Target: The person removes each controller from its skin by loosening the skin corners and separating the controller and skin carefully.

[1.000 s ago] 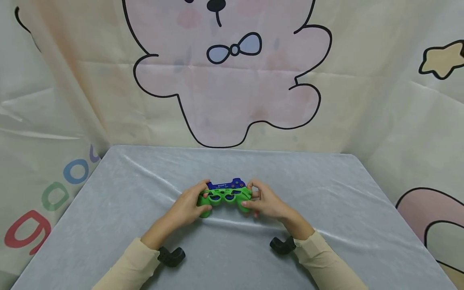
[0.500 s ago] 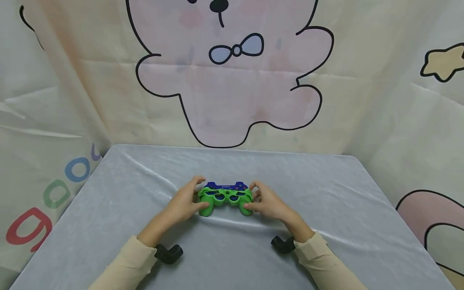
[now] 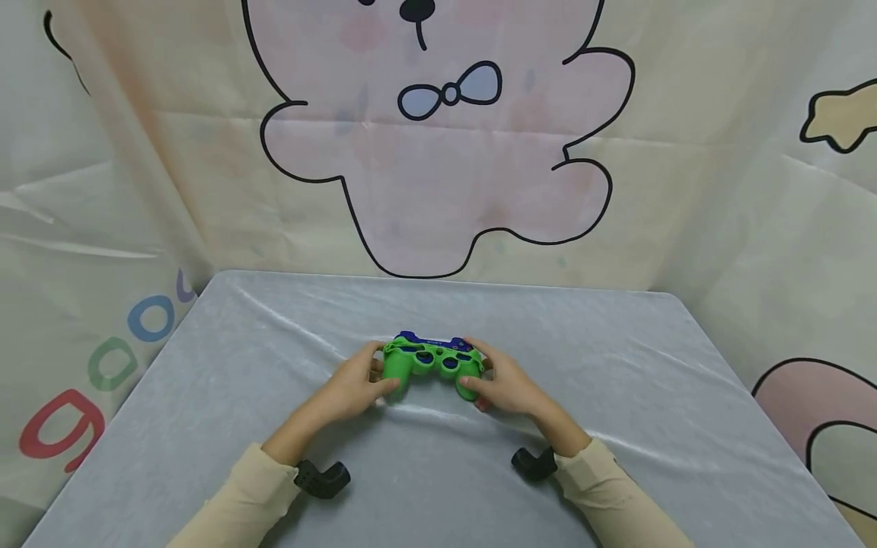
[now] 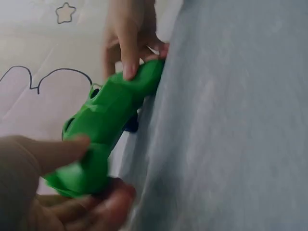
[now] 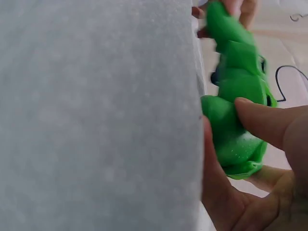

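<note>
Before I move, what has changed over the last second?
The controller has tilted: in the head view its left end is now the higher one. Less blue shows past its green cover. The left hand and right hand still hold it; the cloth looks unchanged.

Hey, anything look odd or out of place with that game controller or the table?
Yes, the green cover appears not fully seated: the blue controller shows bare along its far edge. The grey cloth has creases, but I see nothing spilled or broken.
</note>
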A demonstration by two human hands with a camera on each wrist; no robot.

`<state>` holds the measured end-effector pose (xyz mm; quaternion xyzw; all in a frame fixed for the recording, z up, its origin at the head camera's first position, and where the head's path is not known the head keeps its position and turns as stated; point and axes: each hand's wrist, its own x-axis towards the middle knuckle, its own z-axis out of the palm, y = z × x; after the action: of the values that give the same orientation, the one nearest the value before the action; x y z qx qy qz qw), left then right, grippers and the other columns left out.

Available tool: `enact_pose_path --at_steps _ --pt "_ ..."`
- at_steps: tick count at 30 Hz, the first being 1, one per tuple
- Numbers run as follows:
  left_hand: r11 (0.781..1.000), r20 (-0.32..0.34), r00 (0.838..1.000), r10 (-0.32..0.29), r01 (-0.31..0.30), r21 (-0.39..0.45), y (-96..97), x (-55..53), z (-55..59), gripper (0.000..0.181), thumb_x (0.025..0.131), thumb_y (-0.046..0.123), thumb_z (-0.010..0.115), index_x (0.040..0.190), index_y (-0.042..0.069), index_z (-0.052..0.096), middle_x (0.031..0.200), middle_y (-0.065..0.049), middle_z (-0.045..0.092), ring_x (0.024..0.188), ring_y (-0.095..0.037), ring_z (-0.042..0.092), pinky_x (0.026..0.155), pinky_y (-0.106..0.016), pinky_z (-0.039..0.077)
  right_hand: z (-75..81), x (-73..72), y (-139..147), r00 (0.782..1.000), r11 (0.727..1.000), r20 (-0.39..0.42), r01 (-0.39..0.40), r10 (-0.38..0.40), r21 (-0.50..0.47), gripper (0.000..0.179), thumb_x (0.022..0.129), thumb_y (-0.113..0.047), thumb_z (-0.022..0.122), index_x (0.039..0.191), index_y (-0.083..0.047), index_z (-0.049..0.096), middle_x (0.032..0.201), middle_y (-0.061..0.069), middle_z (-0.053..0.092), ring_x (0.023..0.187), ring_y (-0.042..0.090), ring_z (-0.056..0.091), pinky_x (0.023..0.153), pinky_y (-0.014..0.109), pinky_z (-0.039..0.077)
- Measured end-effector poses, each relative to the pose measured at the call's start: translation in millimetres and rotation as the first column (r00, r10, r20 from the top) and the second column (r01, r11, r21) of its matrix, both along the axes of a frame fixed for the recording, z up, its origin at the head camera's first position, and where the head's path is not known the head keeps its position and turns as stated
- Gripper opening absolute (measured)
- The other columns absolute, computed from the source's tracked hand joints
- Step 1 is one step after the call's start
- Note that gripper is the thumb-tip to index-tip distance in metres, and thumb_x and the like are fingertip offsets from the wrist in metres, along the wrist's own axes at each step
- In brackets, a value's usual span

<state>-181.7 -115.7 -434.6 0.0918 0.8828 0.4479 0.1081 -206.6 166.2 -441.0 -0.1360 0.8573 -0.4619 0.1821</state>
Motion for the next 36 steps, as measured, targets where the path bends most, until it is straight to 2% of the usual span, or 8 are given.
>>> enact_pose_path --at_steps 2,7,11,16,26,32,34,36 --pt "0.989 0.037 0.999 -0.024 0.018 0.148 0.6 -2.4 -1.7 0.078 0.092 0.013 0.074 0.154 0.004 0.029 0.132 -0.029 0.062 0.089 -0.021 0.069 0.074 -0.034 0.058 -2.0 -1.5 1.2 1.0 0.999 0.019 0.015 -0.015 -0.029 0.075 0.098 -0.014 0.067 0.161 -0.015 0.027 0.13 0.037 0.053 0.054 0.015 0.065 0.055 0.034 0.058" --pt "0.901 0.088 0.993 -0.077 0.031 0.432 0.4 -7.5 -5.0 0.081 0.089 -0.003 0.072 0.153 0.004 0.023 0.128 -0.034 0.061 0.075 -0.013 0.065 0.068 -0.028 0.057 -2.7 -3.1 2.5 0.998 0.998 0.054 0.027 -0.024 -0.059 0.073 0.099 -0.014 0.066 0.16 -0.015 0.028 0.132 0.036 0.053 0.054 0.015 0.064 0.055 0.034 0.058" --pt "0.858 0.1 0.99 -0.101 0.036 0.512 -1.5 -10.1 -9.4 0.074 0.086 -0.009 0.071 0.144 0.003 0.027 0.11 -0.028 0.066 0.074 -0.014 0.066 0.068 -0.027 0.056 -1.4 -2.6 3.0 0.998 0.998 0.056 0.018 -0.015 -0.058 0.073 0.099 -0.014 0.066 0.161 -0.014 0.028 0.134 0.038 0.052 0.054 0.015 0.064 0.054 0.034 0.058" --pt "0.833 0.094 0.983 -0.158 0.081 0.547 -5.0 -12.6 -14.4 0.065 0.084 -0.01 0.073 0.131 0.004 0.03 0.101 -0.019 0.068 0.079 -0.015 0.071 0.069 -0.024 0.056 -0.3 -1.6 2.8 0.999 0.999 0.033 -0.002 0.004 -0.053 0.073 0.099 -0.013 0.065 0.161 -0.013 0.027 0.138 0.041 0.049 0.053 0.015 0.063 0.054 0.034 0.058" --pt "0.873 0.112 0.982 -0.15 0.078 0.481 -6.4 -12.2 -12.0 0.053 0.08 -0.005 0.08 0.116 0.003 0.041 0.102 -0.019 0.067 0.07 -0.014 0.066 0.054 -0.024 0.049 -1.0 -4.3 4.7 0.999 0.997 0.004 -0.05 0.05 -0.058 0.07 0.099 -0.012 0.064 0.16 -0.01 0.028 0.126 0.037 0.058 0.053 0.015 0.063 0.054 0.034 0.057" --pt "0.878 0.097 0.985 -0.142 0.08 0.473 -5.3 -11.5 -12.5 0.049 0.081 -0.006 0.079 0.11 0.003 0.041 0.102 -0.021 0.069 0.074 -0.015 0.069 0.056 -0.024 0.051 0.2 -4.3 3.5 0.999 0.998 0.024 -0.029 0.03 -0.056 0.07 0.1 -0.013 0.064 0.16 -0.013 0.029 0.127 0.036 0.057 0.053 0.015 0.063 0.053 0.032 0.057" --pt "0.895 0.079 0.988 -0.136 0.089 0.437 -5.4 -11.3 -12.4 0.051 0.083 -0.004 0.078 0.115 0.003 0.04 0.109 -0.026 0.068 0.08 -0.018 0.07 0.059 -0.026 0.054 -0.6 -4.4 3.2 0.999 0.998 0.024 -0.022 0.024 -0.056 0.07 0.099 -0.013 0.065 0.16 -0.013 0.029 0.127 0.036 0.057 0.053 0.016 0.063 0.053 0.032 0.057" --pt "0.933 0.036 0.993 -0.11 0.091 0.348 -5.4 -10.0 -11.0 0.052 0.087 0.003 0.078 0.122 0.004 0.039 0.122 -0.029 0.064 0.092 -0.024 0.07 0.069 -0.031 0.056 -1.5 -4.3 3.1 1.0 0.998 0.014 -0.022 0.022 -0.054 0.071 0.099 -0.013 0.065 0.16 -0.012 0.029 0.125 0.037 0.057 0.053 0.015 0.062 0.052 0.032 0.057"
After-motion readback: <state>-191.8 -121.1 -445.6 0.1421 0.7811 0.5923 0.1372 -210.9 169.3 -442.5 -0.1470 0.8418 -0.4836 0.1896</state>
